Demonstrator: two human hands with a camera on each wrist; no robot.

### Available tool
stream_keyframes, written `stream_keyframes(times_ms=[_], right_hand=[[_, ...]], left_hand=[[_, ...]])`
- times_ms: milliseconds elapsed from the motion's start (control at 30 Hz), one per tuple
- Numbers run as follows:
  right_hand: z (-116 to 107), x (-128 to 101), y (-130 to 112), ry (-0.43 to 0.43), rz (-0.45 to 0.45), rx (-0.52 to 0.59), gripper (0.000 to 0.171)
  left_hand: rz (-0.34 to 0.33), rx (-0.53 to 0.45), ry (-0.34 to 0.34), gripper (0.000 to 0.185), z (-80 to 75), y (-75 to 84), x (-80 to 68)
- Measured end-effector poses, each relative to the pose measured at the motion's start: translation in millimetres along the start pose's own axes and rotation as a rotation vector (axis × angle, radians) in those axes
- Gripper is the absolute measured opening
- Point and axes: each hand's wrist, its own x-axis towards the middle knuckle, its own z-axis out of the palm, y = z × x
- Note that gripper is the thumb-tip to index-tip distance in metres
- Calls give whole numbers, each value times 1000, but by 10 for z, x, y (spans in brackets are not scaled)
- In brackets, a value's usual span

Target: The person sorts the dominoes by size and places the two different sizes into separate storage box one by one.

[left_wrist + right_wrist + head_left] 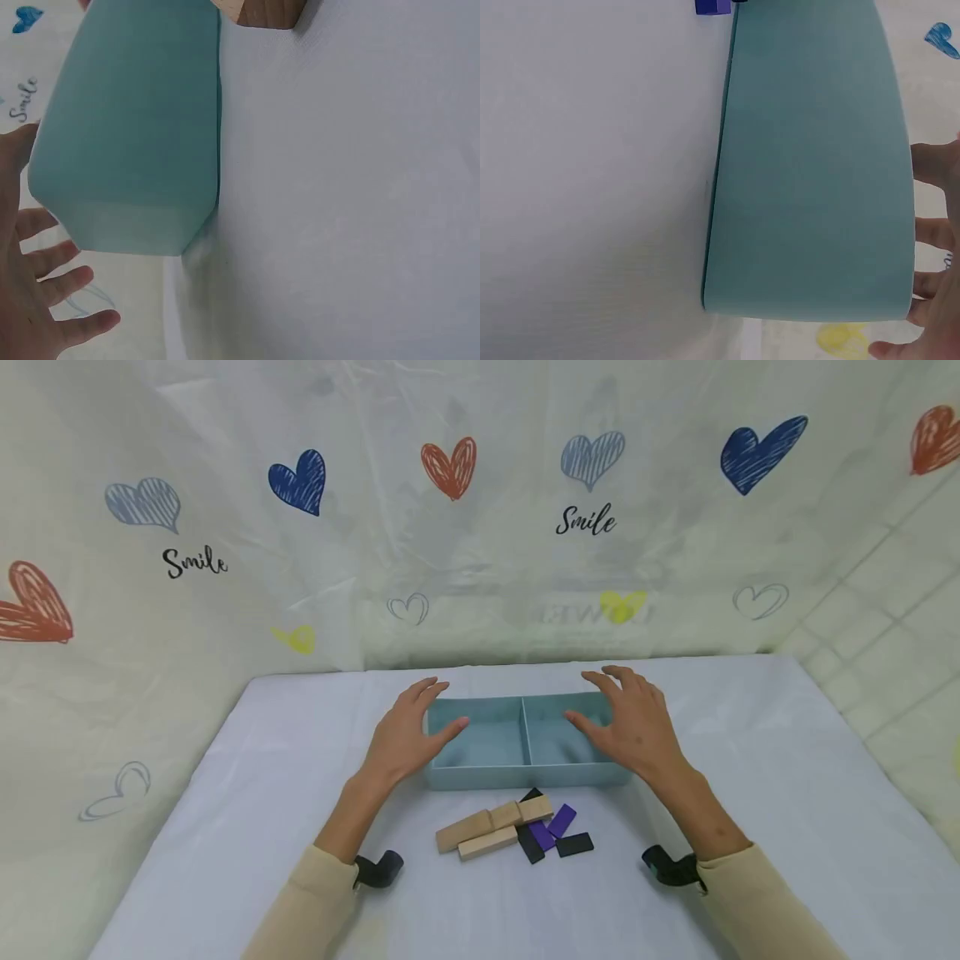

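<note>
We flank the blue tray.
Left hand at its nine o'clock, right hand at three, fingers spread, holding nothing; blocks at six.

Backdrop: pale, lightly creased, behind the table; printed with red hearts, dark blue hearts, light blue hearts and yellow hearts, others in thin outline. Black "Smile" lettering appears twice. Right side: faint grid lines. Table draped in white cloth. Light soft, diffuse; dim shadows on the cloth.
</note>
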Motion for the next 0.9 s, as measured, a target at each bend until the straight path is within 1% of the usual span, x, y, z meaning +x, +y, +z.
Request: stream_keyframes(times_ms=[167,300,500,733,900], right_hand=[[-10,-28,13,25,-27,66,53],[-12,-65,22,29,-36,96,47],[-32,-119,-1,-1,-37,148,40],[-80,-175,-32,-47,-38,238,37],[-109,-226,-64,-80,-41,291,35]], left_hand=[[-32,-55,-40,79,-9,-34,-31],[-58,-103,-75,83,-31,-37,-44],[-93,-168,-110,87,-74,-22,-65],[-91,-220,-155,90,-78,-9,-95],[-110,-274,-187,93,-53,-52,-112]])
